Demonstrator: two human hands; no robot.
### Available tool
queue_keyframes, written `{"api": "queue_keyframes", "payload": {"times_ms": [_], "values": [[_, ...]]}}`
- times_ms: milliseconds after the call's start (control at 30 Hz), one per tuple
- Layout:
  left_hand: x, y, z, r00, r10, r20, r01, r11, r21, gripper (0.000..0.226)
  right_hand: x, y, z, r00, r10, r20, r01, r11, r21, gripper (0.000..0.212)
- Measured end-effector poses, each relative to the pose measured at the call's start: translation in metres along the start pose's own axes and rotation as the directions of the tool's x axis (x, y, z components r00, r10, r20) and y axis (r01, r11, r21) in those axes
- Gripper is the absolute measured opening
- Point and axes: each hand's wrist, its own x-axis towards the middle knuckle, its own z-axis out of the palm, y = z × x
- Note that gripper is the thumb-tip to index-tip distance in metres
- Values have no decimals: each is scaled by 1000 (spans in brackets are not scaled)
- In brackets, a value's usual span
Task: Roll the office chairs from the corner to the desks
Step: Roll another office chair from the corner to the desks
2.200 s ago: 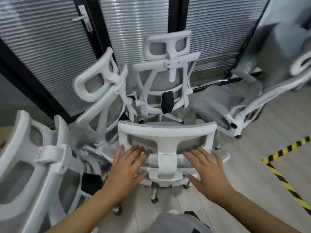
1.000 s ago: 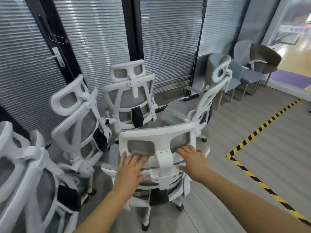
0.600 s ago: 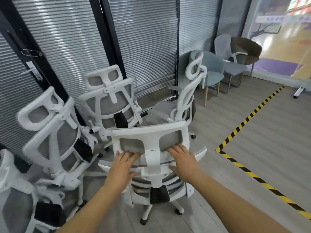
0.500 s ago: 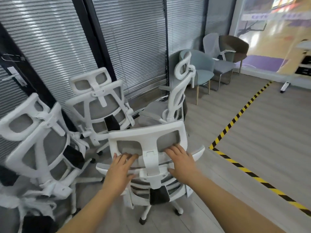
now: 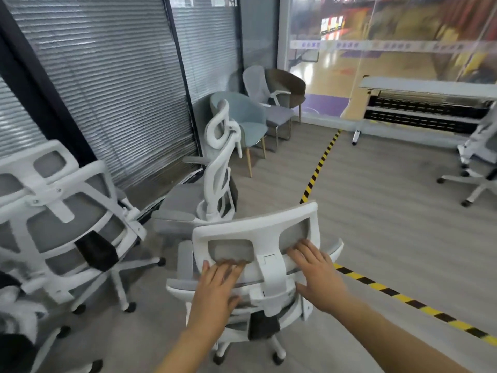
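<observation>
A white-framed office chair with grey mesh (image 5: 258, 227) stands right in front of me, its back toward me. My left hand (image 5: 217, 289) lies on the left side of its headrest, fingers hooked over the lower bar of the left opening. My right hand (image 5: 317, 273) presses on the right side of the same headrest, fingertips in the right opening. Another white office chair (image 5: 217, 168) stands side-on just beyond it. A third (image 5: 64, 219) is at the left, back toward me. Across the room a white desk (image 5: 430, 90) stands by the glass wall.
Glass partitions with grey blinds (image 5: 113, 84) run along the left. A teal armchair (image 5: 242, 114), a grey chair (image 5: 258, 84) and a brown chair (image 5: 287, 82) fill the far corner. Yellow-black floor tape (image 5: 320, 165) crosses the grey floor. One more office chair (image 5: 478, 168) sits at the right edge.
The view has swung right, away from the clustered chairs toward the open floor and desk. The held chair has turned right with it. Both hands stay on its headrest.
</observation>
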Motion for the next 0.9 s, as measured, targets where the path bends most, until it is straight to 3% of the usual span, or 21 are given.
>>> {"api": "queue_keyframes", "payload": {"times_ms": [200, 467, 633, 767, 900], "values": [[74, 29, 32, 990, 142, 8, -142, 989, -26, 91, 11, 75, -2, 989, 103, -109, -102, 995, 14, 81], [155, 89, 81, 964, 262, -44, -265, 960, -92, 90, 13, 181, -21, 975, 178, -129, -176, 984, 25, 86], [217, 140, 112, 961, 273, -30, -275, 956, -106, 67, 19, 263, -34, 970, 181, -161, -176, 983, 42, 88], [270, 181, 133, 964, 264, 26, -260, 961, -92, 68, 26, 326, -49, 965, 232, -125, -229, 973, 35, 82], [329, 219, 158, 954, 298, 44, -293, 952, -91, 70, 33, 389, -61, 942, 281, -181, -274, 959, 66, 81]]}}
